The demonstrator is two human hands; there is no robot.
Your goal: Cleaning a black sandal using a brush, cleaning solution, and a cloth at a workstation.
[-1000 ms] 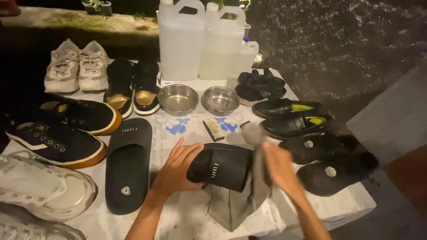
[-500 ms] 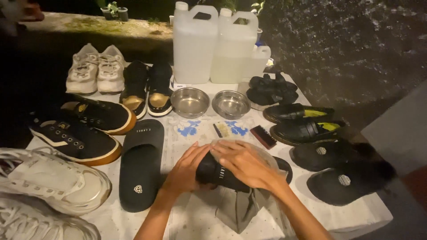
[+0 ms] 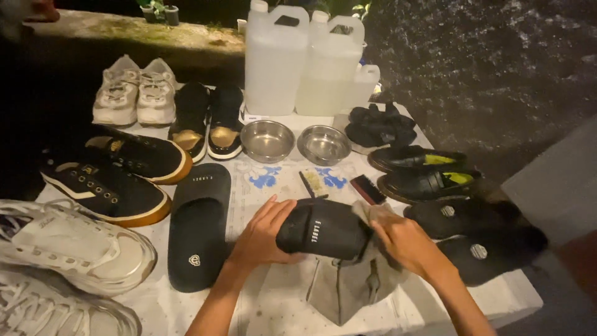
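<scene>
The black slide sandal (image 3: pixel 324 229) is held up just above the middle of the bench (image 3: pixel 273 298), its long axis running roughly left to right, with the strap side turned toward the camera. The left hand (image 3: pixel 264 233) cups its left end, fingers curled over the top edge and thumb beneath, so that hand is closed on the sandal. The right hand (image 3: pixel 407 244) presses against the sandal's right end with a grey cloth (image 3: pixel 348 283) bunched under its fingers (most of the cloth hangs below the sandal onto the bench); its grip is on the cloth. The sandal thus lies between the two hands, both touching it.

Just left lies its mate, a second black slide (image 3: pixel 198 224), flat on the bench. Behind are a small brush (image 3: pixel 368 189), two steel bowls (image 3: pixel 267 140), white plastic jugs (image 3: pixel 277 59), black sneakers (image 3: pixel 106 186), white sneakers (image 3: pixel 134 93) and black loafers (image 3: pixel 423 174).
</scene>
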